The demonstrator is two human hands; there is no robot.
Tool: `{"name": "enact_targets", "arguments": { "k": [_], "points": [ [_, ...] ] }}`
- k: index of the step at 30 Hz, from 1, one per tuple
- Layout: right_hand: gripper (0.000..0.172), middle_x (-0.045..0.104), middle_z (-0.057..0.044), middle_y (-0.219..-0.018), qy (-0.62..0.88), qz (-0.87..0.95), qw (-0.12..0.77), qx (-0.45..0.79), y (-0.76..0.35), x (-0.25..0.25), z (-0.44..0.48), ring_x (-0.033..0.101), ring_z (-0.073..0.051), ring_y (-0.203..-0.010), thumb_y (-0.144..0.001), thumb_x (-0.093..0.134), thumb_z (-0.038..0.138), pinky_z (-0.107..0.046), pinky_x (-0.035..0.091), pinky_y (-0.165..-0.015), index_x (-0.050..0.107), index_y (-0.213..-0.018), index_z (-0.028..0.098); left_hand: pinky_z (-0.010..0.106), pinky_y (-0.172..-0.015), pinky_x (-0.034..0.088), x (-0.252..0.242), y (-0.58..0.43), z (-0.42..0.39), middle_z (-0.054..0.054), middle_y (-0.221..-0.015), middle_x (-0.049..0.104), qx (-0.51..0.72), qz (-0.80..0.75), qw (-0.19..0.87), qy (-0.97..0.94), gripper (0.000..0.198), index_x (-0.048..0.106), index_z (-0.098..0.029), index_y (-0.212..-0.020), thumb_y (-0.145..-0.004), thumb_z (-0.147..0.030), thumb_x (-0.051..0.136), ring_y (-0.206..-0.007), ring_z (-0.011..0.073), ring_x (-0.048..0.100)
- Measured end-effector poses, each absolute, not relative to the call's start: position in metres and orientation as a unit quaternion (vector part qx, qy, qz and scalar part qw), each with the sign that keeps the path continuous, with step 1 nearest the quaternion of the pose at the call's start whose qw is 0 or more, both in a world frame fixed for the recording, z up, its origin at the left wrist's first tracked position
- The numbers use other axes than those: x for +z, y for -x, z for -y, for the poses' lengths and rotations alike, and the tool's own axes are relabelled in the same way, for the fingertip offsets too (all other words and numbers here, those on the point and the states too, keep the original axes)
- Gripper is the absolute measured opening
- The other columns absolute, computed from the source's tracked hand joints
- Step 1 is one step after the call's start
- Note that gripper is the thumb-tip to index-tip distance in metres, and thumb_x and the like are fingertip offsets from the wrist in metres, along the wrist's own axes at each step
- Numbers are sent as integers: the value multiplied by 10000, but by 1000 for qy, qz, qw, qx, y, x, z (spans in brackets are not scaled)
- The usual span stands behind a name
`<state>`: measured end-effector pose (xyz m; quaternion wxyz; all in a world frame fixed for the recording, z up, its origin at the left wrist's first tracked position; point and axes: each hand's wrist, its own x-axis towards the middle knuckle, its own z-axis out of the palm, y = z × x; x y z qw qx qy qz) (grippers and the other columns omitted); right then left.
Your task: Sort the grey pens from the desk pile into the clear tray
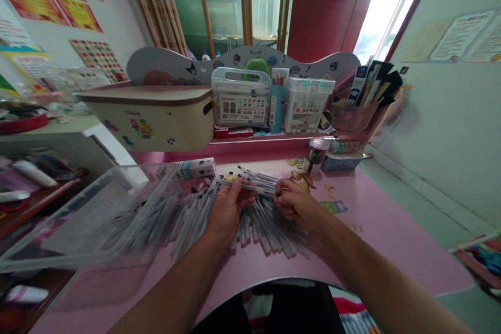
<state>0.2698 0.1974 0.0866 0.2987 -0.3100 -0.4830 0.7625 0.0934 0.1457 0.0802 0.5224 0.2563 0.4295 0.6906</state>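
Note:
A wide heap of slim, pale grey pens (266,229), some with dark tips, spreads over the pink desk. Above the heap, my left hand (229,206) is closed around a pale pen (248,186) that lies across its thumb and fingers. Close by on the right, my right hand (293,201) has its fingers curled in a pinch. A small dark end shows at those fingertips, but what it belongs to is hidden. On the left stands a clear plastic box (133,177), with more pens visible through its wall.
A small white-and-blue carton (198,168) lies behind the heap. Further right are a clear jar of pens (316,155) and a blue box (340,162). The shelf holds a cream bin (168,125), marker cases (240,99) and a pen holder (354,115).

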Motion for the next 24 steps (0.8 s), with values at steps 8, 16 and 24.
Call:
{"name": "enact_targets", "arguments": {
  "k": [8,16,24],
  "points": [
    [231,491,73,-563,301,456,221,808,-271,92,-193,248,-25,-368,-724,659,329,-164,81,-355,512,-841,195,255,-592,511,82,-99,-139,83,-840,734,661,-470,473,-344,359,689,-134,-801,-778,-493,698,-701,177,681],
    [235,324,114,-442,319,459,249,791,-272,88,-198,181,-26,-348,-665,637,282,-166,85,-331,416,-643,206,335,-783,554,93,-81,-151,69,-845,733,787,-340,485,-175,201,647,-163,-804,-871,-347,599,-807,183,698],
    [257,346,103,-466,349,449,348,745,-266,88,-198,204,-31,-354,-683,643,320,-170,90,-337,415,-646,208,154,-454,398,97,-82,-151,18,-713,638,757,-334,552,-104,74,640,-139,-852,-833,-211,639,-484,47,471]
  ]
}}
